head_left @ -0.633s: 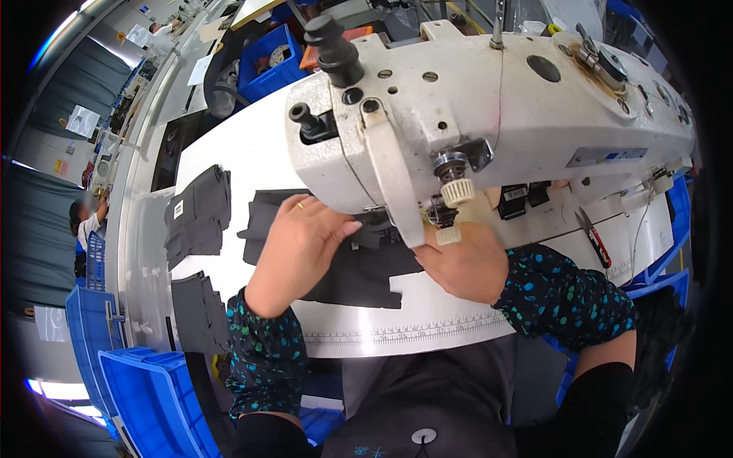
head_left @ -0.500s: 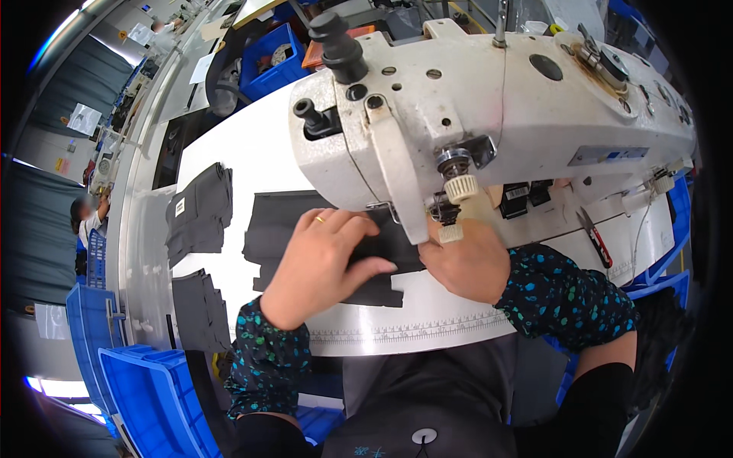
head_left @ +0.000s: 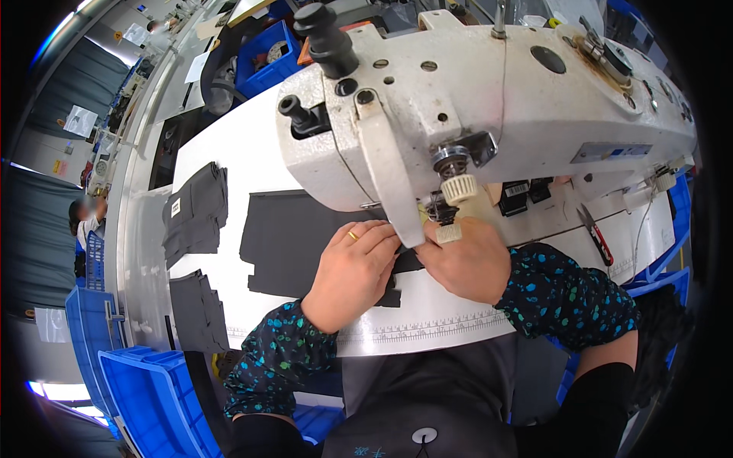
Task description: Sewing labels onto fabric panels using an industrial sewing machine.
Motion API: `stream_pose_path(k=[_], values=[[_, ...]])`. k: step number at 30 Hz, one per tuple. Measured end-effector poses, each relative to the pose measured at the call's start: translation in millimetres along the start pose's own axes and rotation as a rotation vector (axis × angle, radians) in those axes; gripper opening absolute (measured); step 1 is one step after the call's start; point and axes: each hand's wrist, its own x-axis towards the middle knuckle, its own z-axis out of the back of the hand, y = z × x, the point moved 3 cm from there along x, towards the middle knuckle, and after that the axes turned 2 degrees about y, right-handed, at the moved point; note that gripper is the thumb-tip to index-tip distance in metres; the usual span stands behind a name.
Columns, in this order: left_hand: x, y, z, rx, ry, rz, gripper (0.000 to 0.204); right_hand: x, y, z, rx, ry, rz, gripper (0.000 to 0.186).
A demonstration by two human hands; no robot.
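Observation:
A flat dark grey fabric piece (head_left: 282, 237) lies on the white sewing table, its right part running under the head of the white sewing machine (head_left: 527, 99). My left hand (head_left: 353, 273), a ring on one finger, has closed on the fabric just left of the needle area, fingers together and thumb tucked out of sight. Beside the presser area, my right hand (head_left: 464, 259) is curled at the fabric's right end; the machine's lever and tension knobs partly cover its fingertips. The two hands nearly meet below the machine's lever (head_left: 388, 175). The needle itself is hidden.
Two stacks of dark cut fabric, an upper stack (head_left: 197, 210) and a lower stack (head_left: 198, 309), lie at the left. Red-handled thread snips (head_left: 595, 235) and small black packs (head_left: 514, 198) sit right. Blue bins (head_left: 156, 397) stand lower left; a person (head_left: 88, 217) is far left.
My left hand has moved right toward the needle area, and its spread thumb and fingers have closed on the fabric. My right hand stays almost in place. The view has shifted slightly.

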Motion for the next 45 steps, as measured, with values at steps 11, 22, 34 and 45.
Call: stream_pose_path(k=[11,22,34,45], values=[[-1.0,-1.6,-2.7,-0.032,-0.029,0.031,0.026,1.0,0.6,3.7,-0.051,-0.007,0.063,0.009],[-7.0,1.4,-7.6,0.050,-0.040,-0.077,0.037,-5.8,1.8,6.7,0.087,0.096,0.123,0.014],[11.3,28.8,-11.1,0.090,-0.091,-0.031,0.028,-1.9,-10.4,-4.0,0.005,-0.041,0.070,0.019],[4.0,13.3,-3.3,0.188,-0.108,-0.162,0.031,-1.1,-11.5,10.4,-0.053,-0.073,0.054,0.013]])
